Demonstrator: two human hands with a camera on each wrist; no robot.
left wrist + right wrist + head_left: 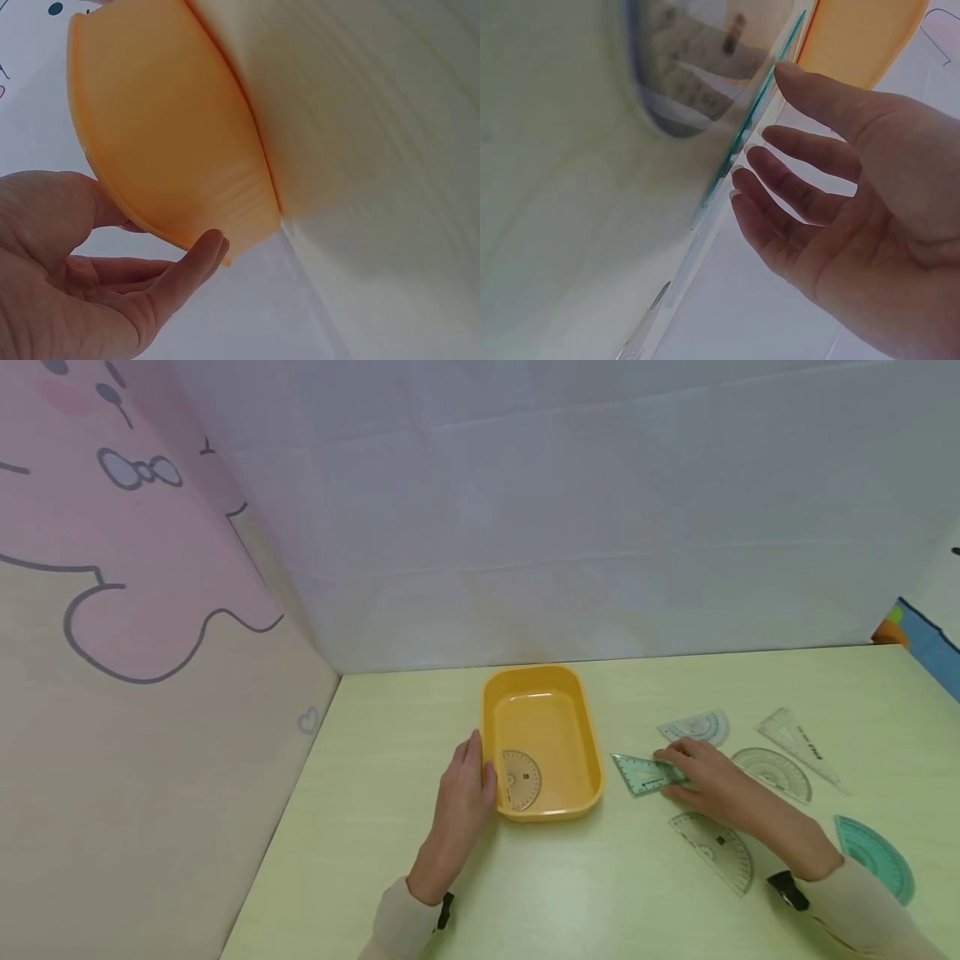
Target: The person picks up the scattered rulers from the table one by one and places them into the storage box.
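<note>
A yellow tray (551, 727) stands on the table, with a clear protractor (525, 783) lying inside its near left corner. My left hand (461, 793) grips the tray's left side; the left wrist view shows the digits at the rim and outer wall of the tray (165, 120). Right of the tray, my right hand (712, 781) pinches a green set square (636, 774) low over the table, thumb and fingers at opposite edges. Its right part is hidden under the fingers. Seen edge-on in the right wrist view, the set square (742, 135) meets the fingertips.
Around my right hand lie a bluish clear protractor (701, 727), two clear protractors (776, 774) and a clear set square (801, 747). A green protractor (873, 857) lies by my right forearm. A pale cloth wall (600, 527) rises behind the table (390, 752).
</note>
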